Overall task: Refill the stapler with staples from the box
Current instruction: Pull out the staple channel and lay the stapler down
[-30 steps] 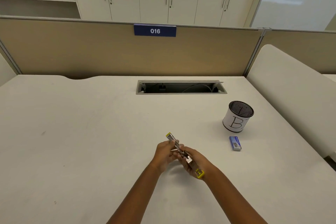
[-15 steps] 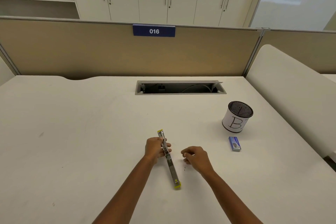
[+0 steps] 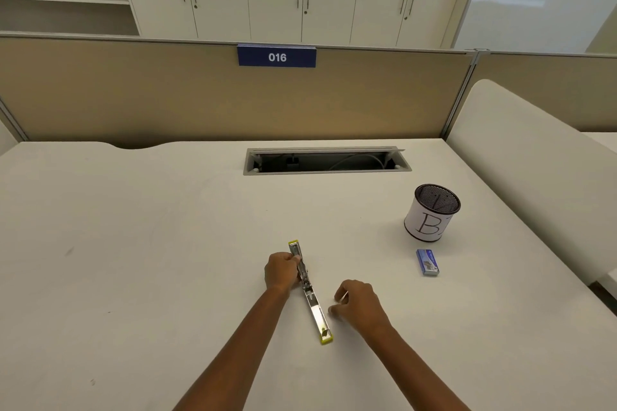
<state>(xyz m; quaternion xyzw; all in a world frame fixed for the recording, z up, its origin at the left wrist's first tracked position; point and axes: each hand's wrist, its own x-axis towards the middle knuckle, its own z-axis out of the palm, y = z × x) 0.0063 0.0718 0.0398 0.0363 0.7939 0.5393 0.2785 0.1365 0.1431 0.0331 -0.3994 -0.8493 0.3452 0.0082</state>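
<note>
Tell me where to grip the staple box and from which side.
Pinch the staple box across its two long sides, coming straight down from above with the right hand. It lies flat on the desk, long axis running away from you, with clear space around it apart from the cup just behind.

"016" on blue sign (image 3: 276,57); "B" on mesh cup (image 3: 430,214); box (image 3: 427,262) print unreadable.

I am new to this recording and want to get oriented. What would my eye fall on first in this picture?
The stapler, swung open flat with yellow tips, lies at the centre of the white desk; the left hand grips its far half, and the right hand is curled just beside it. To the right, apart from the hands, a small blue staple box lies in front of a mesh pen cup labelled B.
</note>
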